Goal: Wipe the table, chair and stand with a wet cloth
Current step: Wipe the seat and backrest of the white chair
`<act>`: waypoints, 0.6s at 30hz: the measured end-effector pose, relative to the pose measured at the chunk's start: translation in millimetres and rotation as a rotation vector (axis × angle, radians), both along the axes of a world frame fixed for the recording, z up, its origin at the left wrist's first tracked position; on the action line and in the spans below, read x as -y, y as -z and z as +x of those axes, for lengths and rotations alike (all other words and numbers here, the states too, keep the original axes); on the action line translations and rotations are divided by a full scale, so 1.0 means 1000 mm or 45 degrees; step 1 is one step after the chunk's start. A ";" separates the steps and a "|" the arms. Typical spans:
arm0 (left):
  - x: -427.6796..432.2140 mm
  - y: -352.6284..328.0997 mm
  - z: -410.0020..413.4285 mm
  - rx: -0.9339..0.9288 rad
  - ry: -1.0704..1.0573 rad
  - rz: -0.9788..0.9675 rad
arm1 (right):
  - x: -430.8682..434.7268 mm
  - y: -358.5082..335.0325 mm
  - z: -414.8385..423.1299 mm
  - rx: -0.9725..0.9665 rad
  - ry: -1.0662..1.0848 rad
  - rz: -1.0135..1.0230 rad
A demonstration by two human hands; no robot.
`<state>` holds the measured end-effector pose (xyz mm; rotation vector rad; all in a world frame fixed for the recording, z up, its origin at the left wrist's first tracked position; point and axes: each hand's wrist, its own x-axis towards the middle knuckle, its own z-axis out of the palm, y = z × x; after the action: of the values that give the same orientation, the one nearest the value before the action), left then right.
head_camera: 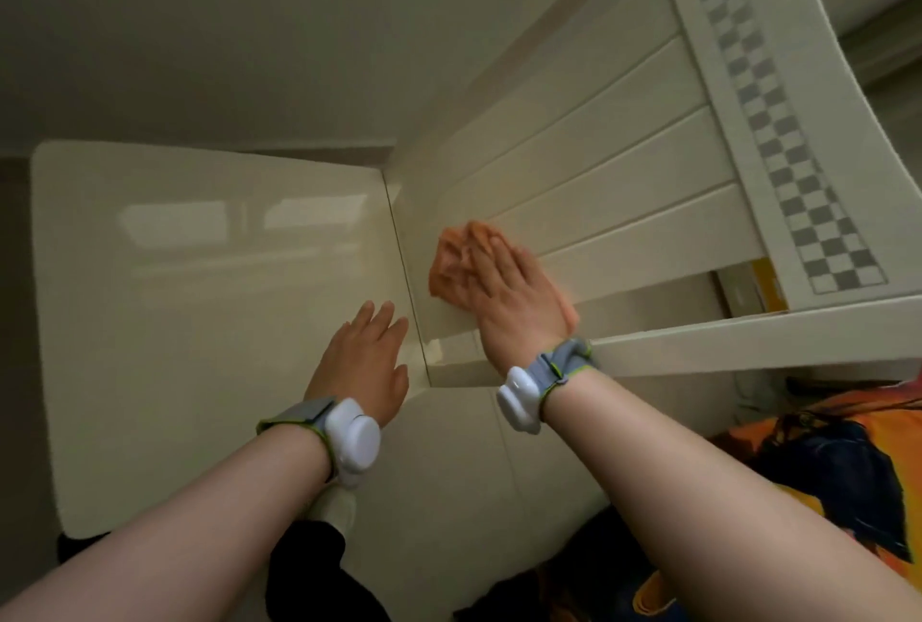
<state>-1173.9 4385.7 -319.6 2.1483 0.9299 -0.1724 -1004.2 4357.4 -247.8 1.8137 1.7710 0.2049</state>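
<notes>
Pressing a small, soft orange cloth (449,256) flat against the lowest slat of the white slatted wooden chair back (598,162), our right hand (511,284) lies over it with fingers straight and close together, though motion blur hides the fingertips. We judge the cloth light, limp and damp. It will bunch and slide, so it is best held under a flat palm, not pinched at a corner. It sits at the chair back's bottom-left corner, just beside the seam with the glossy cream panel (199,312), which we take for the seat. Our left hand (364,352) rests flat on that panel near its right edge, fingers straight and together, holding nothing. The painted surfaces look hard and slick, and the grooves between slats will probably need the cloth's edge. A grey-and-white chequered strip (778,147) runs along the chair's far rail, and an orange and dark patterned fabric (823,462) lies at lower right.
</notes>
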 end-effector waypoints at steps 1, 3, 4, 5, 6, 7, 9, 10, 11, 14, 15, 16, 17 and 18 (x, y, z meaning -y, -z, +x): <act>0.005 -0.001 -0.001 -0.007 0.007 0.001 | 0.006 -0.005 0.002 -0.020 0.025 0.000; 0.008 -0.002 -0.003 -0.029 0.004 0.001 | 0.017 -0.024 0.008 -0.046 0.098 -0.028; 0.009 -0.003 -0.003 -0.035 -0.006 0.001 | 0.022 -0.039 0.014 -0.019 0.124 0.024; 0.010 -0.005 -0.002 -0.035 -0.020 -0.008 | 0.026 -0.057 0.021 0.008 0.127 0.132; 0.010 -0.006 -0.001 -0.027 -0.036 -0.017 | 0.028 -0.075 0.028 0.037 0.130 0.265; 0.011 -0.007 0.001 -0.018 -0.049 -0.022 | 0.027 -0.092 0.034 0.079 0.145 0.365; 0.011 -0.007 0.005 -0.015 -0.065 -0.018 | 0.021 -0.111 0.043 0.145 0.252 0.451; 0.011 -0.007 0.008 -0.012 -0.070 -0.009 | 0.018 -0.111 0.042 0.145 0.264 0.493; 0.010 -0.003 0.007 -0.016 -0.078 -0.008 | 0.011 -0.099 0.037 0.136 0.219 0.525; 0.017 0.000 0.010 -0.001 -0.065 -0.034 | 0.014 -0.048 0.020 0.076 0.134 0.289; 0.018 0.005 0.006 -0.001 -0.055 -0.038 | 0.014 -0.025 0.014 0.032 0.123 0.219; 0.019 0.008 0.003 -0.004 -0.041 -0.035 | 0.014 -0.013 0.008 0.006 0.125 0.134; 0.019 0.012 -0.004 -0.009 -0.029 -0.036 | 0.012 -0.010 0.001 -0.005 0.127 0.047; 0.018 0.016 -0.011 -0.010 -0.022 -0.040 | 0.010 -0.013 0.002 0.028 0.133 -0.031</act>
<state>-1184.4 4367.2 -335.3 2.1114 0.9439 -0.1861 -1002.4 4347.8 -235.3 1.8737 1.6515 0.1599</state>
